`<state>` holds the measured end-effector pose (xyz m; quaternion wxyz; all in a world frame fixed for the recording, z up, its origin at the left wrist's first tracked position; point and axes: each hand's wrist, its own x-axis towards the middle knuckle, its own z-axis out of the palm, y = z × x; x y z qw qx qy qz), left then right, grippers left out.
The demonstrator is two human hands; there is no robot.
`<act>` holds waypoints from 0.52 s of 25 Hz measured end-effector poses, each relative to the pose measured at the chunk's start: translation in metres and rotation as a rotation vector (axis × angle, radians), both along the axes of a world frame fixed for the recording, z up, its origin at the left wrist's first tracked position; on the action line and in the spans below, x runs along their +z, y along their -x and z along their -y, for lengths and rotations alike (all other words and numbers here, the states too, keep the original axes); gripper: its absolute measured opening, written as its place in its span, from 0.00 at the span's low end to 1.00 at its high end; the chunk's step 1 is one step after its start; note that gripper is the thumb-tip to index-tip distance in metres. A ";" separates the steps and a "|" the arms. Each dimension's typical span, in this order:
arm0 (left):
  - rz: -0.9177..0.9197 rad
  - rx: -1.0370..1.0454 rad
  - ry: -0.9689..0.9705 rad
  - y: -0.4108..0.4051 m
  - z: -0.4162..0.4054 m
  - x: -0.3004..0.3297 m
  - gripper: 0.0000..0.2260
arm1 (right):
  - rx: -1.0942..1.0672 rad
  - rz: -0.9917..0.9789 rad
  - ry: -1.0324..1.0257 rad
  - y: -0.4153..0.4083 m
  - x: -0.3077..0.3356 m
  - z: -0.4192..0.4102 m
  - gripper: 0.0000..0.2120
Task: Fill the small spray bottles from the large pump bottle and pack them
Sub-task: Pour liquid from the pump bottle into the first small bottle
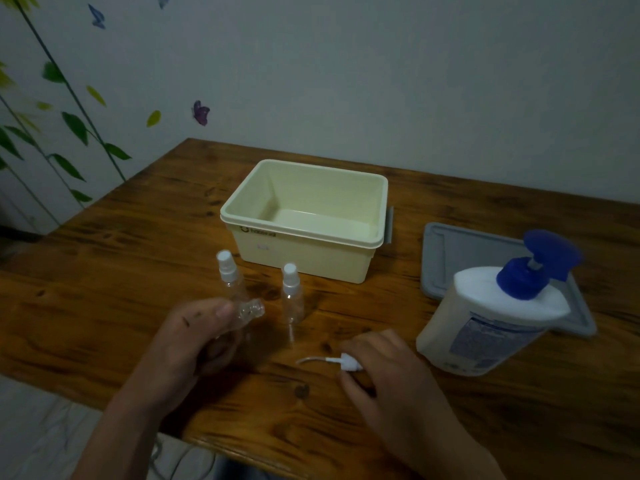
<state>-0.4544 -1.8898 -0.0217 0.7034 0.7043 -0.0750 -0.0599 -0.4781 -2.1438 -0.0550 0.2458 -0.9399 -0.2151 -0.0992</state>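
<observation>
Opening step in hand: left hand (194, 336) fingers grip an uncapped small bottle (242, 315), right hand (377, 367) fingers hold its spray head (349, 362) at the table (450, 427); next move calls for bringing the bottle under the pump bottle (485, 323).

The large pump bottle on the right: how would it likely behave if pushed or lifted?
The large pump bottle looks nearly full of opaque white liquid, so probably heavy. Its wide base suggests it would slide rather than tip. Lifting it by the blue pump head seems unwise.

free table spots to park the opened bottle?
Bare wood left of the cream box, beyond the left capped bottle, and between the box and grey lid. Crowded between the left hand, right hand and pump bottle.
</observation>
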 end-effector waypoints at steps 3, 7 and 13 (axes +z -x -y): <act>0.046 -0.052 0.028 0.002 0.028 -0.001 0.25 | 0.015 0.009 0.011 0.001 -0.002 -0.001 0.17; 0.127 -0.139 0.067 -0.003 0.071 0.007 0.23 | 0.014 0.009 0.022 0.003 0.002 0.000 0.18; 0.189 -0.110 0.139 -0.019 0.118 0.035 0.25 | -0.026 0.163 0.091 0.025 0.033 0.012 0.14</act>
